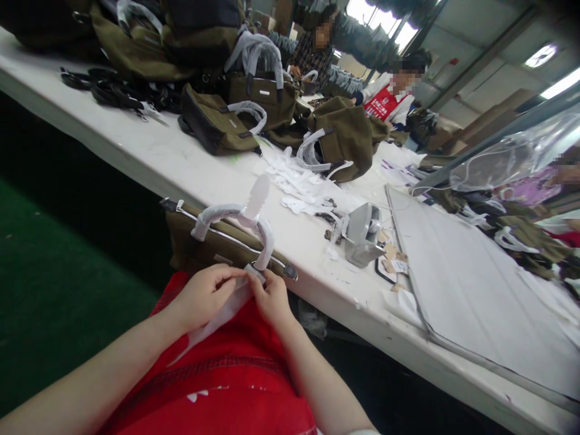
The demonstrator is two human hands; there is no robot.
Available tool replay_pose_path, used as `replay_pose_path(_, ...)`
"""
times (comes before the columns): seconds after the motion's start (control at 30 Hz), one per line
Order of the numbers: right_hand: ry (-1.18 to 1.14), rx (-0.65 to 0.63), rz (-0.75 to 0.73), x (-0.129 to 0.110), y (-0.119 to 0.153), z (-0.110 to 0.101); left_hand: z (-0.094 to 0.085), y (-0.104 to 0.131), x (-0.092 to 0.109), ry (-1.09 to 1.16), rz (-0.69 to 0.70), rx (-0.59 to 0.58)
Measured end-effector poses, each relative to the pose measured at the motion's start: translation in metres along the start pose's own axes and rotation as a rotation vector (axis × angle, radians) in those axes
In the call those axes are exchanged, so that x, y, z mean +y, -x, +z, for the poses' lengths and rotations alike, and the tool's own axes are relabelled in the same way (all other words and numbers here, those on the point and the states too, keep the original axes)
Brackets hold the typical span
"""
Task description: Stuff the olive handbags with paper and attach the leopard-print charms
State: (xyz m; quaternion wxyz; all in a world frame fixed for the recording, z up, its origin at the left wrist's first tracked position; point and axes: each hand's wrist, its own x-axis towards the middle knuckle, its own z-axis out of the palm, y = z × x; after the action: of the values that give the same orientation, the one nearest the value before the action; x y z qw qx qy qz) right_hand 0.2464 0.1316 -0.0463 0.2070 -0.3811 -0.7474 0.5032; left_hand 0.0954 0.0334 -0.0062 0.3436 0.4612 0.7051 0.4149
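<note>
An olive handbag (pixel 194 241) with a silver zipper leans against the table edge in front of me. Its curved handle (pixel 267 232) is wrapped in white material, and a loose white flap (pixel 257 196) sticks up from the top. At the handle's near base, my left hand (pixel 203 296) pinches a white wrapping strip (pixel 231 308), whose long tail hangs over my red apron. My right hand (pixel 274 296) grips the same strip beside it, fingertips close to the left ones. The fingers partly hide the handle's base.
On the white table (pixel 312 272) stand a grey tape dispenser (pixel 362 232) and a pile of white strips (pixel 294 181). More olive bags (pixel 348 136) and black straps (pixel 115 90) lie farther back. A large pale board (pixel 462 284) covers the right side. Co-workers (pixel 385 99) are across the table.
</note>
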Motion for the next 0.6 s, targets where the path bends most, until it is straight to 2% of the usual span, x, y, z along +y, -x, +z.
replay_pose_path(0.07,-0.154,-0.024,0.004,0.003,0.000,0.000,-0.007,-0.004,0.002,-0.149,-0.003,0.113)
replay_pose_path(0.13,-0.318,-0.071,0.027,0.004,0.001,0.001,-0.007,-0.007,0.000,-0.166,-0.070,0.069)
replay_pose_path(0.17,-0.382,-0.097,0.045,0.004,0.001,0.001,-0.004,-0.007,-0.002,-0.089,-0.122,-0.015)
replay_pose_path(0.23,-0.457,-0.136,0.076,0.002,0.001,0.000,0.008,-0.006,-0.007,0.200,-0.235,-0.198)
replay_pose_path(0.27,-0.473,-0.143,0.086,0.001,0.001,-0.001,0.015,-0.006,-0.011,0.361,-0.283,-0.249)
replay_pose_path(0.33,-0.481,-0.140,0.098,-0.001,0.001,-0.003,0.027,-0.004,-0.017,0.562,-0.332,-0.254)
replay_pose_path(0.47,-0.395,-0.123,0.132,-0.001,-0.001,-0.006,0.035,-0.003,-0.022,0.454,-0.261,-0.155)
replay_pose_path(0.6,-0.308,-0.113,0.138,0.000,0.001,-0.005,0.031,-0.004,-0.017,0.353,-0.261,-0.156)
